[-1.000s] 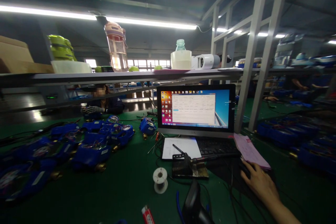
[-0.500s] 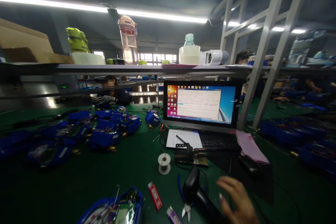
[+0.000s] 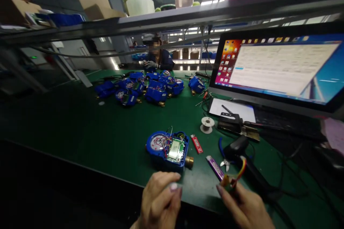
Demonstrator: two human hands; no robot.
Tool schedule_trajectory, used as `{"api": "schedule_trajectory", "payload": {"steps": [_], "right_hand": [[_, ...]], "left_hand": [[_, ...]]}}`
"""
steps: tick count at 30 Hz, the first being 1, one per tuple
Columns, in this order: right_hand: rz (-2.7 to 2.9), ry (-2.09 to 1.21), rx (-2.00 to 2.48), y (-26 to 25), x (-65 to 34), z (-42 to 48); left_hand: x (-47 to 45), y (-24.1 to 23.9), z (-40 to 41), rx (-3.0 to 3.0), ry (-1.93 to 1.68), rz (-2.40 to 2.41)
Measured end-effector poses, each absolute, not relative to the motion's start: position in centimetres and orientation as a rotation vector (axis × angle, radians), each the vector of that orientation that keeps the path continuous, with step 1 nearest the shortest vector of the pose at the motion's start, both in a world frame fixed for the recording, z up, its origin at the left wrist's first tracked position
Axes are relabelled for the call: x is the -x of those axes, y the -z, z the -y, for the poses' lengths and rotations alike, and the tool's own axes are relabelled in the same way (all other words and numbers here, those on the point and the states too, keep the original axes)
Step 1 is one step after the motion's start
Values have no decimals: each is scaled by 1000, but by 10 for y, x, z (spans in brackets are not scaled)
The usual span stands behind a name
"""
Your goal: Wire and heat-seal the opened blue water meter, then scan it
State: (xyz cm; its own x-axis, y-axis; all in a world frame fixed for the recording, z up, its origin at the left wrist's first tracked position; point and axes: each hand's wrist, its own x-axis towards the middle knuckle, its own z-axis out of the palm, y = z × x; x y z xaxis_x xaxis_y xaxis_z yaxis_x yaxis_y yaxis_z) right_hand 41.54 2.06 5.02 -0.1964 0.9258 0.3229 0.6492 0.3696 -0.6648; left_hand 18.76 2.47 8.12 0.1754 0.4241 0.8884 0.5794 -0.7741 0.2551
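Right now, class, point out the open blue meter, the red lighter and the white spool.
open blue meter [image 3: 168, 149], head view, on its green circuit board.
red lighter [image 3: 196, 144], head view, middle of its body.
white spool [image 3: 207, 124], head view, on its top flange.

dim hall — monitor [image 3: 279, 68] glares brightest; bench edge [image 3: 53, 171] in black shadow; wide-angle bending at the edges — hands slightly blurred.
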Motion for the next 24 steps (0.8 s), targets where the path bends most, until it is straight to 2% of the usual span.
{"api": "schedule_trajectory", "payload": {"steps": [6,10,14,18,24], "right_hand": [[2011,-336,2165,-64,-436,-77],[2084,-207,2313,-60,-420,-98],[2046,-124,2294,-50,-410,-95],[1983,111,2215,-40,-411,-79],[1937,343,1663,-33,-407,-55]], "left_hand": [[-163,-36,-32,2128,1810,1480],[-165,-33,-39,2134,1624,1662],[-166,-35,-45,2154,1527,1772],[-170,-32,-49,2129,1481,1838],[-190,-31,-57,2006,1497,1887]]}}
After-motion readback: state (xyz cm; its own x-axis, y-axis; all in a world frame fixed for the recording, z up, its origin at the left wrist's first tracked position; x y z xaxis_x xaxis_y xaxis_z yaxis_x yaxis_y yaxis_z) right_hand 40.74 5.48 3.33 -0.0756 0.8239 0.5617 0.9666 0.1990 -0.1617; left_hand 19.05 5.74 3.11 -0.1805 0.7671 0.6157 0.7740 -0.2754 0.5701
